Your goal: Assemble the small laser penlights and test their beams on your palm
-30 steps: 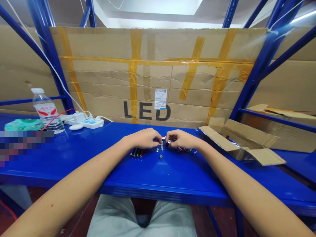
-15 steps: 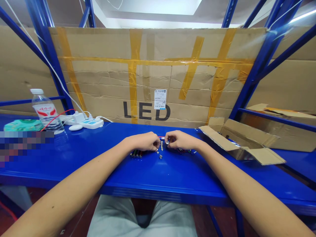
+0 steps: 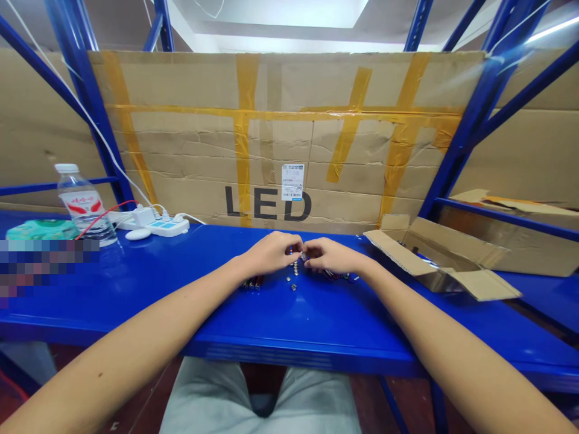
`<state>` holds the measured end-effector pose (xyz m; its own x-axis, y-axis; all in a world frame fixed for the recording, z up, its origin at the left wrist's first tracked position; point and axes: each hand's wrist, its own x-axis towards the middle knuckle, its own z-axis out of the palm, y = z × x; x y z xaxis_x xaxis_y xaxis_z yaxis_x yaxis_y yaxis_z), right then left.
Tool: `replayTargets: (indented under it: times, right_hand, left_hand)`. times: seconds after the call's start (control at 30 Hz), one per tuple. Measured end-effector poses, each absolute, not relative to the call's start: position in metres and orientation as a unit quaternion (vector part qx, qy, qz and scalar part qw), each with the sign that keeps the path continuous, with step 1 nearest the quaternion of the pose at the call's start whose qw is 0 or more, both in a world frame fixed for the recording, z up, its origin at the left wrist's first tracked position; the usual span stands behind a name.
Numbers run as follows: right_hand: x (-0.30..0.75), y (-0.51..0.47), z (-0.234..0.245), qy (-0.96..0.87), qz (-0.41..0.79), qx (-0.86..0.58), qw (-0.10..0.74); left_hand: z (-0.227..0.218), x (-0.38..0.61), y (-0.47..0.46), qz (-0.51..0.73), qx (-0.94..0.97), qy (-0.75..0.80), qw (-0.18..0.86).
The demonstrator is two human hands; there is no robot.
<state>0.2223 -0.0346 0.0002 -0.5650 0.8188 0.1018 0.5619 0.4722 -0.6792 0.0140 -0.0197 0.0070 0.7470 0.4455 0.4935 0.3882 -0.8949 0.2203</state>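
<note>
My left hand (image 3: 274, 252) and my right hand (image 3: 333, 255) meet fingertip to fingertip just over the blue tabletop. Between them shows a small round silver piece (image 3: 303, 256), pinched by the right fingers. The left thumb and fingers are closed beside it; what they hold, if anything, is hidden. Below the hands runs a short row of small silver button-like discs (image 3: 296, 269), partly covered by the left hand. Two more lie nearer me, a loose disc (image 3: 288, 279) and a silver piece (image 3: 294, 287). Several dark slim tubes (image 3: 252, 284) lie under my left wrist.
Small coloured items (image 3: 337, 276) lie beneath my right hand. An open cardboard box (image 3: 452, 277) stands right. At left are a water bottle (image 3: 85, 205), a white power strip (image 3: 167, 226) and a green packet (image 3: 43, 229). A large cardboard panel (image 3: 199, 144) closes off the back.
My left hand has risen from beside the loose disc and moved up and right to my right hand's fingertips. The right hand stays nearly in place with its silver piece.
</note>
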Motion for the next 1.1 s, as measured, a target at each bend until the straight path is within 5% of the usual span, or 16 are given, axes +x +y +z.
replayTargets:
  times: [0.33,0.67,1.1]
  right_hand:
    - [0.221,-0.034,0.0,-0.821,0.305,-0.423,0.234]
    - [0.221,-0.035,0.003,-0.862,0.21,-0.414,0.205]
    - [0.22,-0.039,0.004,-0.851,0.24,-0.42,0.202]
  left_hand:
    - [0.015,0.008,-0.022,0.231,0.94,0.242,0.06]
    - [0.021,0.004,-0.03,-0.001,0.958,0.275,0.077]
    - [0.012,0.009,-0.02,0.224,0.936,0.263,0.072]
